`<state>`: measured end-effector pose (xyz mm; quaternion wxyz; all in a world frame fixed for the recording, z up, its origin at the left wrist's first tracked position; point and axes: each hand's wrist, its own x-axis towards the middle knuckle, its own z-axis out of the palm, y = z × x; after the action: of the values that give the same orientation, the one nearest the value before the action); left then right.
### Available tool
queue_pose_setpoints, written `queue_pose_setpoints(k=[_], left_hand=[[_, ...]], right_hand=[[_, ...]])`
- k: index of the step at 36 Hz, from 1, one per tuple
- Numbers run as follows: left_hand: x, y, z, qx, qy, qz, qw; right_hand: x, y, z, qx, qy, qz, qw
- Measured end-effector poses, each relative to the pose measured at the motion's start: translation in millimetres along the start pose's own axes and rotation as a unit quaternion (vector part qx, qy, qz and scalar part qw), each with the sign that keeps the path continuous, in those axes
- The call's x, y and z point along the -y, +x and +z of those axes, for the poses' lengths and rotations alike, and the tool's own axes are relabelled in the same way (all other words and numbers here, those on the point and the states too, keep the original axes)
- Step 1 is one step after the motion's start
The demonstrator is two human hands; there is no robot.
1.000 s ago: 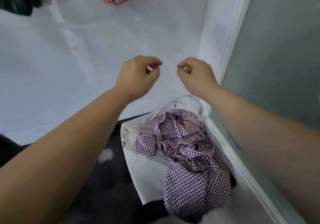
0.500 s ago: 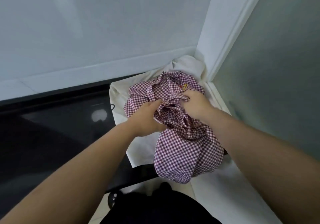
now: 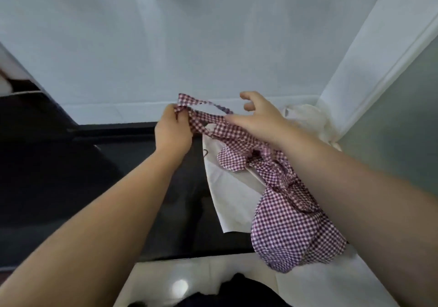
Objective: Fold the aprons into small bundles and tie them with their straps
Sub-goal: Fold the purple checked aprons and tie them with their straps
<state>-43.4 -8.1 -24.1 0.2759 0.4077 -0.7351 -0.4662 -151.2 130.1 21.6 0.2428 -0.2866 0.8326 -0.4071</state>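
A crumpled purple-and-white gingham apron (image 3: pixel 286 226) hangs from my hands toward the lower right, over a white cloth (image 3: pixel 227 188). My left hand (image 3: pixel 171 130) grips the apron's upper end, where a strap loop (image 3: pixel 201 104) sticks out above my fingers. My right hand (image 3: pixel 259 117) is just right of it, fingers spread and raised, the thumb lying along the stretched fabric. The band of fabric runs from my left fist under my right palm. My right forearm hides part of the apron.
A black glossy surface (image 3: pixel 83 176) spans the left and centre. White walls (image 3: pixel 213 34) close the far side and the right corner, where another white cloth (image 3: pixel 305 117) is bunched. A pale floor (image 3: pixel 180 280) and dark clothing show at the bottom.
Both hands went down onto the apron heap, then lifted its upper part up and left. The fabric is now stretched out between them.
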Motion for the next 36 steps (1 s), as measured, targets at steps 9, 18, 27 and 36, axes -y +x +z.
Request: queue_pose_setpoints(k=[9, 18, 27, 36], left_hand=[[45, 10, -147, -0.199, -0.044, -0.029, 0.979], [124, 25, -322, -0.251, -0.002, -0.087, 0.964], [172, 50, -428, -0.12, -0.01, -0.089, 0.989], [241, 53, -415, 0.032, 0.122, -0.176, 0.976]], right_hand=[[39, 9, 122, 0.103, -0.363, -0.017, 0.926], [167, 21, 271, 0.045, -0.136, -0.055, 0.988], [285, 27, 373, 0.109, 0.197, -0.086, 0.971], [215, 39, 398, 0.092, -0.071, -0.007, 0.993]])
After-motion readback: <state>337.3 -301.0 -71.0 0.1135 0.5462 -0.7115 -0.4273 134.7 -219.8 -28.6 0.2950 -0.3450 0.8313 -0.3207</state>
